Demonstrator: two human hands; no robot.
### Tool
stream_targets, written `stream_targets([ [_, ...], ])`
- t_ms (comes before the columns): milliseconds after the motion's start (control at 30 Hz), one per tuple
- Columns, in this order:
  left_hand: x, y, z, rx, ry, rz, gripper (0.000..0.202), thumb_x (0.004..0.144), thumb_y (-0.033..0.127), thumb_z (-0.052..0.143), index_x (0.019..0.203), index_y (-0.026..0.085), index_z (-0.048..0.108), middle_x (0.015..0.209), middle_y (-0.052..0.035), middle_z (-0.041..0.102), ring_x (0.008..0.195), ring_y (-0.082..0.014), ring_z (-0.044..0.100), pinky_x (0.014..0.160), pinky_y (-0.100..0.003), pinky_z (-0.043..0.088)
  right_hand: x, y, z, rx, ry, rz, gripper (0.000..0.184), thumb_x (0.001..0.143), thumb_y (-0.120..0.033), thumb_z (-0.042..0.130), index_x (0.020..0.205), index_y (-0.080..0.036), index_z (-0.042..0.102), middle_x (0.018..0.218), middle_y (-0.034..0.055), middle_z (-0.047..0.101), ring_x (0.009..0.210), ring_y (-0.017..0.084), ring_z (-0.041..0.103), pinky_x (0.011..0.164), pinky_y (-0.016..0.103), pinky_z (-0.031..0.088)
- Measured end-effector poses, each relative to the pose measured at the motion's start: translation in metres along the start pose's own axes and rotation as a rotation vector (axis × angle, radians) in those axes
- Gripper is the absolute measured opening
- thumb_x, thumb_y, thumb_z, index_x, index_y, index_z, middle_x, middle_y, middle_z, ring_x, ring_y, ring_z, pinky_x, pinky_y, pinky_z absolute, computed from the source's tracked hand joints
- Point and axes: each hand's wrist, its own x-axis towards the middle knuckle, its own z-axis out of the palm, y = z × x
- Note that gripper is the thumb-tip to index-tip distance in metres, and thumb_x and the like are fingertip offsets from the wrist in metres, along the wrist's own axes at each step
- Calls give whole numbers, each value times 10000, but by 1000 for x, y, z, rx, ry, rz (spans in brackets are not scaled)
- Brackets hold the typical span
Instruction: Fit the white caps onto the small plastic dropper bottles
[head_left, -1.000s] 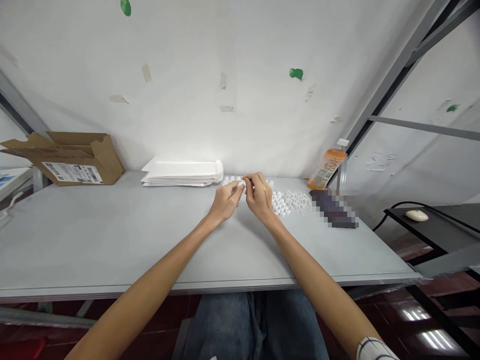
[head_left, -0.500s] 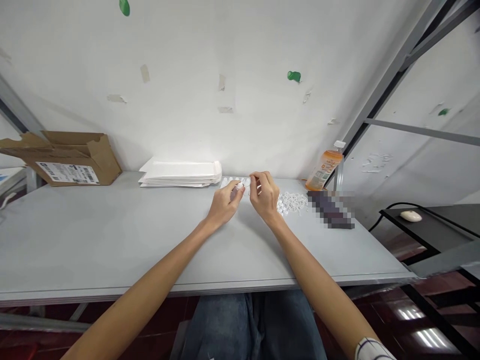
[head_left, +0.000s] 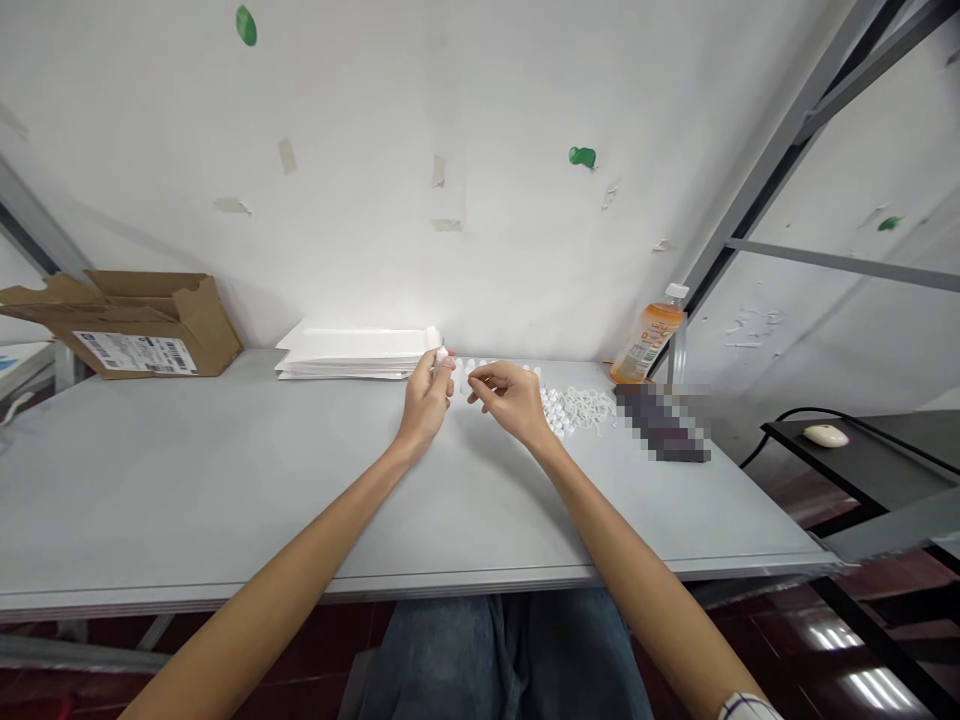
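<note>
My left hand is closed round a small white bottle, whose pale tip pokes up above the thumb. To its right, my right hand is held with thumb and fingertips drawn together; anything between them is too small to make out. The two hands are a short way apart above the table. Behind my right hand, several small clear-white bottles stand in a row, partly hidden by the fingers. Beside my right wrist lies a pile of small white caps, touching a heap of thin white pieces.
White envelopes are stacked against the wall, left of my hands. An opened cardboard box sits at the far left. An orange drink bottle stands at the back right, behind a blurred dark object on the grey table.
My left hand has moved left with the small bottle and turned it more upright. My right hand has come down and turned its fingers leftward. The view has shifted slightly.
</note>
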Motion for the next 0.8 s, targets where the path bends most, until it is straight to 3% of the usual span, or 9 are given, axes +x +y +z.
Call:
stream_targets([
  [67,4,2,-2,-145,-10,-70,246,886,416,536,988,200,597,928,-30,538,558,-67,449,408,-180,280,-1,-3,1,90,-55,84,112,796,-226,591,754,-156,669,705,28,649,600,157,678,445,218,494],
  [167,8,5,-7,-292,-52,-140,238,832,393,604,940,181,602,948,-32,535,533,-46,431,392,-169,265,-2,-4,5,166,-130,146,125,782,-246,606,766,-147,680,710,31,665,579,157,672,427,220,490],
  [333,11,5,-12,-297,-103,-174,289,787,394,653,962,167,611,783,7,491,513,-47,396,394,-163,265,0,-1,4,159,-223,183,160,788,-290,611,804,-151,688,790,48,688,594,156,674,422,217,484],
  [433,11,4,-12,-215,-135,-162,303,778,384,650,994,174,620,739,21,454,520,-54,385,393,-151,248,5,0,-7,38,-116,146,186,812,-319,592,804,-162,692,827,55,695,650,163,682,440,211,480],
  [567,10,5,-9,-144,-282,-205,300,796,357,578,1022,168,636,742,6,466,542,-76,395,395,-164,251,11,1,-24,-42,70,171,328,848,-442,566,724,-155,667,749,54,680,589,146,648,440,213,441],
  [700,6,5,-7,-8,-420,-207,359,822,348,539,1116,165,631,762,1,483,563,-84,392,420,-183,249,11,3,-28,-66,59,188,464,821,-579,572,635,-157,620,612,21,609,453,101,530,446,229,400],
  [800,3,4,-5,108,-475,-123,415,829,347,555,1198,163,598,755,8,506,567,-84,400,467,-199,303,10,5,-25,-95,8,180,489,800,-615,578,617,-163,612,567,7,573,451,93,474,444,230,372],
])
